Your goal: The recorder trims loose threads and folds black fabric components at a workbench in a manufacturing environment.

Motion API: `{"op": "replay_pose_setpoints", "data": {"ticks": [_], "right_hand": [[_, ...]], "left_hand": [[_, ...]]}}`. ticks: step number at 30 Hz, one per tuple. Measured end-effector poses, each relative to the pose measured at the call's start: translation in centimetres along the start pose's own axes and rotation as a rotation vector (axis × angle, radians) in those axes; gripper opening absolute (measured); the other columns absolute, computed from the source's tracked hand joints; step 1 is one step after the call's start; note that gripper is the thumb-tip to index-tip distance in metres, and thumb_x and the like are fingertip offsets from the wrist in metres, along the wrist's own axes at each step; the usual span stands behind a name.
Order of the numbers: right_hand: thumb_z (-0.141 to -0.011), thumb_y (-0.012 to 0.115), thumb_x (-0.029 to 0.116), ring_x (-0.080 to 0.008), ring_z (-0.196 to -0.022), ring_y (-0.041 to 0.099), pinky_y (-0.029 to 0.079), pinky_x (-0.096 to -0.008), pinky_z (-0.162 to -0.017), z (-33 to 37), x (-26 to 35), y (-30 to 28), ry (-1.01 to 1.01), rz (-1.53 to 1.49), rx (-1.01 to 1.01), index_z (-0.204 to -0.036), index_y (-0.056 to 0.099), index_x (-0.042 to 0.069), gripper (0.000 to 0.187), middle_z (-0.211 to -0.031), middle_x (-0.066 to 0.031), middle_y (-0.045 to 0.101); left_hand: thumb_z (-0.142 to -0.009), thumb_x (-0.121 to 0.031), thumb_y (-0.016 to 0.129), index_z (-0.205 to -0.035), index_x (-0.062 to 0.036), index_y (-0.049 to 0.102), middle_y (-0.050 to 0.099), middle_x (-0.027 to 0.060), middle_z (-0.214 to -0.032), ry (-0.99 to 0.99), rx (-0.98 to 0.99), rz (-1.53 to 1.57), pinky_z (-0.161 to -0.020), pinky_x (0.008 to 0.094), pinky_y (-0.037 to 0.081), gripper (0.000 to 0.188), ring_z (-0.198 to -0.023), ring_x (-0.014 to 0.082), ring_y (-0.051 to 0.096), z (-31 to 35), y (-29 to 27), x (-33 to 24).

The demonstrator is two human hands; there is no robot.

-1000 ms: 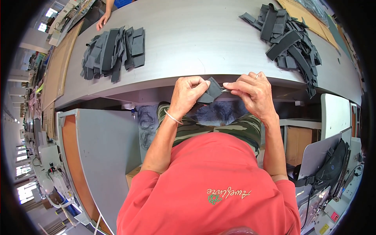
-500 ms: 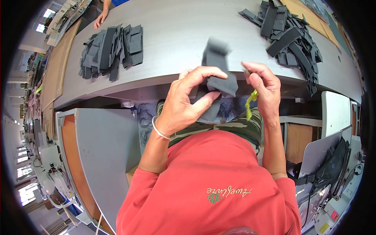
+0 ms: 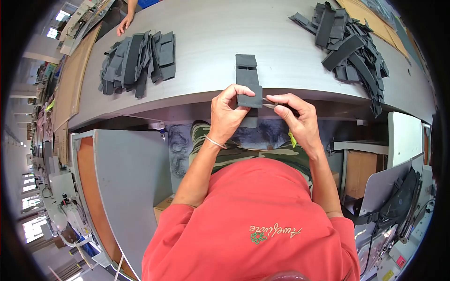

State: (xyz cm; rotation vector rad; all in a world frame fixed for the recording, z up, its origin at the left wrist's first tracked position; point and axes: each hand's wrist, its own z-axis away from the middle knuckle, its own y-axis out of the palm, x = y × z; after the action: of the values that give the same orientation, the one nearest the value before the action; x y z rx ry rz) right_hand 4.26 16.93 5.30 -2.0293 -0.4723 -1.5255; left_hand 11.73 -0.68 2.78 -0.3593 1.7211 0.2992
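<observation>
My left hand (image 3: 226,112) pinches a dark grey fabric strip (image 3: 247,77) with folded, stitched flaps. The strip hangs lengthwise over the table's near edge, its far end above the tabletop and its lower end by my lap. On the other side, my right hand (image 3: 300,117) is closed round small thread snips (image 3: 269,105). Their metal tip points left at the right edge of the folded flap; whether it touches the fabric I cannot tell. Most of the snips are hidden in my fingers. A yellow-green ribbon (image 3: 292,139) dangles below that hand.
On the pale grey table (image 3: 206,47) lie a left pile of similar grey strips (image 3: 133,61) and a looser right pile (image 3: 351,51). Another person's hand (image 3: 124,24) rests at the far left edge. A grey cabinet panel (image 3: 131,173) stands left of my legs.
The strip has stopped swinging and now hangs straight. My right hand has moved left and lower, bringing the snips' tip up beside the flap. My left hand has shifted slightly right.
</observation>
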Motion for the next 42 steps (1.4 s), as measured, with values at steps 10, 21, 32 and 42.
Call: {"op": "replay_pose_setpoints", "data": {"ticks": [10, 21, 32, 42], "right_hand": [[-0.080, 0.070, 0.020, -0.0223, -0.066, 0.059, 0.041, -0.0322, -0.060, -0.3, 0.4, 1.9, -0.244, 0.410, -0.091, -0.089, 0.066, 0.010, 0.013, -0.076, -0.0040, 0.064], [-0.087, 0.066, 0.011, -0.0057, -0.078, 0.054, 0.043, -0.0213, -0.073, -1.1, -1.0, 1.1, 0.006, -0.165, -0.087, -0.105, 0.065, 0.003, 0.020, -0.083, 0.0006, 0.062], [-0.074, 0.065, -0.011, -0.0050, -0.072, 0.053, 0.044, -0.0199, -0.065, -0.9, 0.1, 1.9, 0.019, -0.109, 0.057, -0.084, 0.062, -0.001, 0.014, -0.077, 0.0002, 0.060], [-0.064, 0.057, -0.012, -0.0165, -0.069, 0.060, 0.047, -0.0264, -0.064, -0.7, -0.2, 2.3, -0.096, 0.082, 0.002, -0.087, 0.063, 0.000, 0.026, -0.077, -0.0080, 0.062]], "left_hand": [[-0.073, 0.005, 0.069, -0.085, -0.0020, 0.066, 0.067, 0.0021, -0.079, 0.068, -0.052, -0.047, -0.068, 0.0225, 0.048, 0.014, -0.076, 0.0069, 0.060, 0.2, 0.6, 0.7], [-0.070, 0.004, 0.069, -0.085, -0.0033, 0.064, 0.063, 0.0061, -0.085, 0.160, 0.009, -0.206, -0.072, 0.0253, 0.047, 0.017, -0.077, 0.0153, 0.060, 0.0, 0.6, 1.3], [-0.069, -0.005, 0.072, -0.110, -0.0041, 0.041, 0.056, 0.0111, -0.102, 0.145, -0.243, -0.183, -0.090, 0.0307, 0.043, 0.052, -0.101, 0.0215, 0.057, -0.6, 0.3, 1.9], [-0.087, 0.001, 0.059, -0.101, 0.0025, 0.063, 0.058, 0.0015, -0.105, -0.071, -0.111, 0.161, -0.073, 0.0189, 0.046, 0.014, -0.084, 0.0049, 0.056, -0.3, 0.1, 2.7]]}}
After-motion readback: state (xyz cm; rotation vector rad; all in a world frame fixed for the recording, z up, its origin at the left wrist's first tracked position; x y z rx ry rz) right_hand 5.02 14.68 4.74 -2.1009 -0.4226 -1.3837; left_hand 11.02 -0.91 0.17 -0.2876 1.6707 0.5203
